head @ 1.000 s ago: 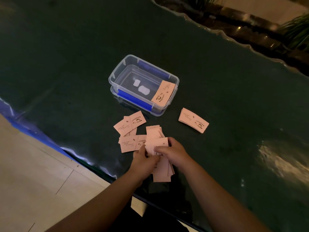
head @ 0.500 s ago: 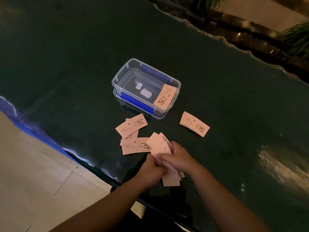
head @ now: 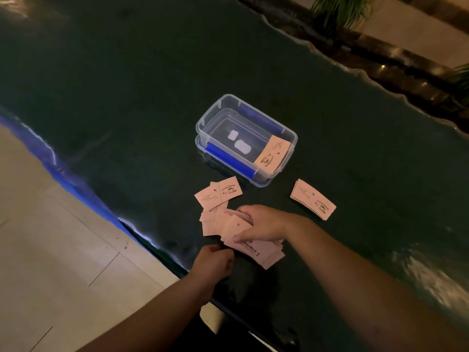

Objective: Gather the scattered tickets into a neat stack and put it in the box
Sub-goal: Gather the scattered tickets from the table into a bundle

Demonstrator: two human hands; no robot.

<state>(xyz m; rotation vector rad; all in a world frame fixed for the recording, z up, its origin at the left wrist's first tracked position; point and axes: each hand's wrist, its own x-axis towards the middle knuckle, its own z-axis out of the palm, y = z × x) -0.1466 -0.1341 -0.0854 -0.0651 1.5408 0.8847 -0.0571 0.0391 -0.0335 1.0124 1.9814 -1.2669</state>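
Observation:
Pink coffee tickets lie on a dark green table (head: 127, 80). A fanned pile of tickets (head: 261, 251) sits near the front edge, and my right hand (head: 264, 223) lies on top of it, fingers reaching left over the cards. My left hand (head: 212, 260) is curled just left of the pile at the table edge; whether it pinches a card is hidden. A few loose tickets (head: 219, 194) lie just beyond the pile. A small neat stack (head: 313, 199) rests to the right. The clear plastic box (head: 215, 118) with blue clips stands behind, one ticket (head: 272, 154) leaning on its right wall.
The table's front edge (head: 83, 189) runs diagonally at the left, with a pale tiled floor (head: 50, 250) below it. Its wavy far edge (head: 355, 69) borders a dark ledge with potted plants (head: 340, 11) at the upper right.
My right hand has slid left across the pile and spread over it. My left hand has let go of the cards and pulled back toward the table edge. The camera moved closer.

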